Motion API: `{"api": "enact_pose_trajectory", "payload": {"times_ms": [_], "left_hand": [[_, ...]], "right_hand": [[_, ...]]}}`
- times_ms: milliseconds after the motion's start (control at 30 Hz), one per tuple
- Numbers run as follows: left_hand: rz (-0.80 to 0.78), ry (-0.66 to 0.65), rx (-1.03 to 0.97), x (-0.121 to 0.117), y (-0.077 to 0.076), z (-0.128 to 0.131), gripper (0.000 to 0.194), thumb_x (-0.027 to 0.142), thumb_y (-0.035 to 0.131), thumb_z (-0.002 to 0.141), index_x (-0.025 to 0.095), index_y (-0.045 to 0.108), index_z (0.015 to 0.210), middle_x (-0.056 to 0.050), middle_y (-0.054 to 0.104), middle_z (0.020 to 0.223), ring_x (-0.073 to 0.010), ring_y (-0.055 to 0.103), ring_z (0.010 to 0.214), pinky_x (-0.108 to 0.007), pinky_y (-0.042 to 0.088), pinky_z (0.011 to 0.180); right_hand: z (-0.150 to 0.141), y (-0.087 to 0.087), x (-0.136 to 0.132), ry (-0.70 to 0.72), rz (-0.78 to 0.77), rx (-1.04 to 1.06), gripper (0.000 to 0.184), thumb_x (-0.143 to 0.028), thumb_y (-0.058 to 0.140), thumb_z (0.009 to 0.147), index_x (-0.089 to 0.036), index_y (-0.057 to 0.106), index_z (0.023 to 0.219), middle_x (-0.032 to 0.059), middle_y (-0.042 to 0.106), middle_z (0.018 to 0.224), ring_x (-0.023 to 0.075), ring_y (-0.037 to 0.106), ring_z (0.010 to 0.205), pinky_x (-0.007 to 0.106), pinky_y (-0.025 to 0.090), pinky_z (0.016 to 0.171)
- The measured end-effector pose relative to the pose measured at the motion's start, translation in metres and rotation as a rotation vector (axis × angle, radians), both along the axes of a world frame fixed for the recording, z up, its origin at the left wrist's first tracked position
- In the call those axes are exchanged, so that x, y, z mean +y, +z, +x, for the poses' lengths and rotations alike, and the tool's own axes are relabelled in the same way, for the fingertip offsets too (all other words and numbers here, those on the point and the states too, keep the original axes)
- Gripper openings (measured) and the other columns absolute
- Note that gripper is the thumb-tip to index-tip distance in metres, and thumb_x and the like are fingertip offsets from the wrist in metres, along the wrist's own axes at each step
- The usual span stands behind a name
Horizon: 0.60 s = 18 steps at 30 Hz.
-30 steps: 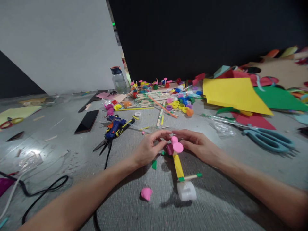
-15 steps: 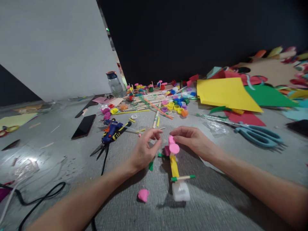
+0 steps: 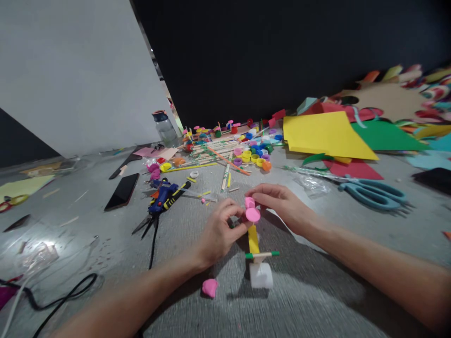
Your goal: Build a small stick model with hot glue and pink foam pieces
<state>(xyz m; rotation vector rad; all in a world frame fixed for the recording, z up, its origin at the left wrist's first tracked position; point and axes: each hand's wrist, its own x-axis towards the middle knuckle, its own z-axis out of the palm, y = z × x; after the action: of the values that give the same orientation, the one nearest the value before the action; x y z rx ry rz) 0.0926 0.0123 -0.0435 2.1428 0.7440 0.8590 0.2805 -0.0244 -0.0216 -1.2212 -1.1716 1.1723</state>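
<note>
A small craft model lies on the grey floor in front of me: a yellow strip (image 3: 252, 239), a green-tipped stick (image 3: 262, 255) across it, a white cap (image 3: 261, 275) at the near end and pink caps (image 3: 252, 213) at the far end. My left hand (image 3: 221, 231) is curled around the model's left side just below the pink caps. From the right, my right hand (image 3: 280, 203) pinches the upper pink cap with its fingertips. A loose pink lump (image 3: 209, 287) lies near my left forearm.
A blue glue gun (image 3: 165, 195) with its black cord, a phone (image 3: 122, 191) and dark scissors lie to the left. Behind are coloured caps and sticks (image 3: 230, 150). Teal scissors (image 3: 373, 191), yellow paper (image 3: 326, 135) and other coloured sheets lie to the right.
My left hand has moved in from an open pose and closed on the model's left side. The right hand stays pinched on the pink cap. My head has shifted a little.
</note>
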Motion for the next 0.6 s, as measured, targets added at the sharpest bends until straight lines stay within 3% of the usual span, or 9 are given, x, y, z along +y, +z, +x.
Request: {"api": "enact_pose_trajectory", "payload": {"times_ms": [167,267,367,600], "left_hand": [[-0.19,-0.104,-0.109,0.015,-0.002,-0.007,0.012,0.032,0.076,0.083,0.02,0.073,0.085,-0.003,0.063,0.094,-0.0171,0.059,0.09,-0.033,0.047,0.083],[-0.486,-0.202,-0.217,0.022,-0.003,-0.01,0.024,0.041,0.082,0.075,0.02,0.074,0.084,-0.003,0.064,0.094,-0.0173,0.061,0.088,-0.032,0.051,0.079],[-0.771,-0.219,-0.277,0.023,-0.004,-0.011,0.034,0.043,0.088,0.066,0.018,0.073,0.083,-0.003,0.066,0.086,-0.0145,0.061,0.076,-0.029,0.053,0.072],[-0.996,-0.18,-0.344,0.017,0.001,-0.016,0.037,0.035,0.095,0.055,0.018,0.074,0.08,0.0,0.067,0.077,-0.0111,0.061,0.066,-0.025,0.053,0.066]], "right_hand": [[0.005,0.0,-0.001,0.02,0.014,0.089,0.023,-0.038,0.076,0.077,-0.02,0.074,0.092,0.0018,0.071,0.083,0.0148,0.059,0.073,0.029,0.045,0.068],[0.008,0.002,-0.004,0.113,0.001,0.144,0.025,-0.035,0.077,0.078,-0.02,0.076,0.097,0.0024,0.074,0.088,0.0136,0.061,0.074,0.029,0.047,0.071],[0.008,0.007,-0.008,0.202,-0.001,0.198,0.026,-0.03,0.081,0.075,-0.021,0.076,0.099,0.0016,0.075,0.093,0.0133,0.065,0.078,0.029,0.05,0.075],[0.007,0.016,-0.019,0.229,0.066,0.139,0.025,-0.029,0.082,0.078,-0.02,0.069,0.097,0.002,0.074,0.093,0.0139,0.068,0.081,0.026,0.052,0.071]]}}
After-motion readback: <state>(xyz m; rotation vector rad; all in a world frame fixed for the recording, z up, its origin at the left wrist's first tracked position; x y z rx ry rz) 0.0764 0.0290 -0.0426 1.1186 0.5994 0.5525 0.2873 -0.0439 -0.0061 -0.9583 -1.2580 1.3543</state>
